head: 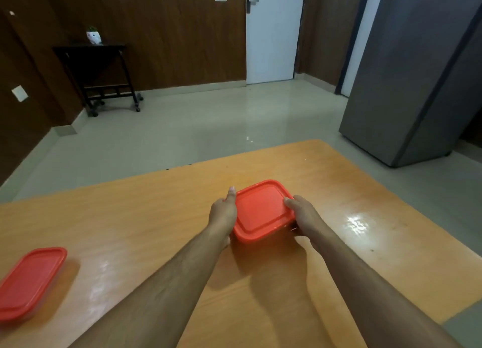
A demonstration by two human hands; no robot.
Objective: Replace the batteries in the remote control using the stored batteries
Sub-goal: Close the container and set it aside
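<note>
At the near left edge of the wooden table (339, 191) lies a second red-lidded container (30, 282), untouched. Further out, the left hand (223, 213) and right hand (303, 217) clasp the red-lidded box (260, 210) from both sides, fingers curled round its rim, thumbs up, probably steadying it to pry off the lid. No remote or batteries are visible, so they may be inside.

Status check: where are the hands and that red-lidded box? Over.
Left hand and right hand grip opposite sides of the red-lidded box on the table. Lid on. Second red-lidded container far left, clear of the work.
</note>
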